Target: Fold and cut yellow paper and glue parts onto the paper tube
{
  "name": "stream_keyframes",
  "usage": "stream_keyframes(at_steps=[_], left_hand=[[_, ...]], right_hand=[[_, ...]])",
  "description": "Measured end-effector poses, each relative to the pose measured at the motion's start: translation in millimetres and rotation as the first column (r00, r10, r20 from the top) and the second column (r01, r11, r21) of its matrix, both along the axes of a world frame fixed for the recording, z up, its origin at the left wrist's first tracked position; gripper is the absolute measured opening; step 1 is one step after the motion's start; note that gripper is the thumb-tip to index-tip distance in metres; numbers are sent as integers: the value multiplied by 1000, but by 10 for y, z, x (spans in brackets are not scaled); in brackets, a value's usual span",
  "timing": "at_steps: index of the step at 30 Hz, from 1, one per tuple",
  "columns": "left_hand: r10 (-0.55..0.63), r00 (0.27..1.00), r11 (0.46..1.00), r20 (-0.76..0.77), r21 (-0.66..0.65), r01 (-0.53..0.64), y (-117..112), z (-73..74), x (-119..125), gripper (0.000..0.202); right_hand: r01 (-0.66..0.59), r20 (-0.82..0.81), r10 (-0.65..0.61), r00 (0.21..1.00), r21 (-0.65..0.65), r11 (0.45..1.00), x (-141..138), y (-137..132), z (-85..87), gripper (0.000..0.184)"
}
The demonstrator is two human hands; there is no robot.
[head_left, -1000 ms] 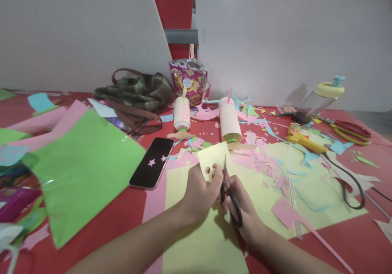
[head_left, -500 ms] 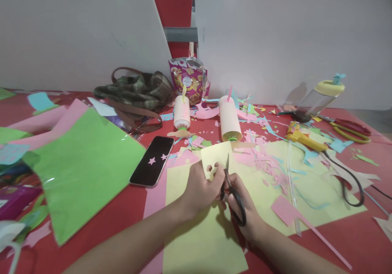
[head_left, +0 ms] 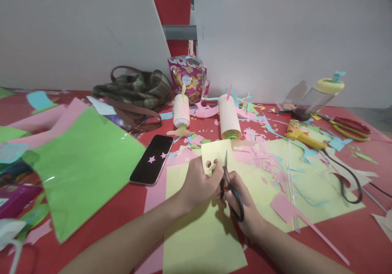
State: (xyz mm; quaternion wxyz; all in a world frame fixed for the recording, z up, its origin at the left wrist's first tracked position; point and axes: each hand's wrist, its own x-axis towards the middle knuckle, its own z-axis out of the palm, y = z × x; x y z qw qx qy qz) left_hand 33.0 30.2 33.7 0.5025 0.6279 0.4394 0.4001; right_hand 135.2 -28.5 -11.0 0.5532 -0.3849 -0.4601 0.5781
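My left hand pinches a small piece of pale yellow paper that has two cut-out holes in it. Black-handled scissors are in my right hand, blades pointing up along the paper's right edge. Whether the blades are cutting into the paper is hard to make out. Beneath both hands lies a larger yellow sheet, partly over a pink sheet. To the left, a black phone carries two small pink paper stars.
Two paper-wrapped cylinders stand behind the hands, amid paper scraps. A yellow glue gun, red-handled scissors and a clear bottle are on the right. Green paper, a plaid bag and a snack bag are also on the table.
My hands, the paper and the scissors keep nearly the same pose. The scissors have shifted very slightly left, and the whole view has moved a little.
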Motion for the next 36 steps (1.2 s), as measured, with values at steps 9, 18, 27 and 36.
stream_keyframes(at_steps=[9, 18, 27, 36], left_hand=[[-33, 999, 999, 31, -29, 34, 19, -54, -36, 31], [-17, 995, 985, 93, -171, 33, -2, -53, -19, 31], [-92, 989, 969, 113, -220, 115, 0, -33, -15, 36], [-114, 993, 989, 7, -97, 114, 2, -60, -30, 36]], right_hand=[[0, -24, 0, 1000, -2, 1000, -8, -4, -29, 28], [8, -27, -8, 1000, -7, 1000, -6, -15, -28, 29], [9, -58, -6, 998, 41, 999, -7, -5, -51, 25], [13, -70, -7, 998, 86, 996, 2, -8, -46, 26]])
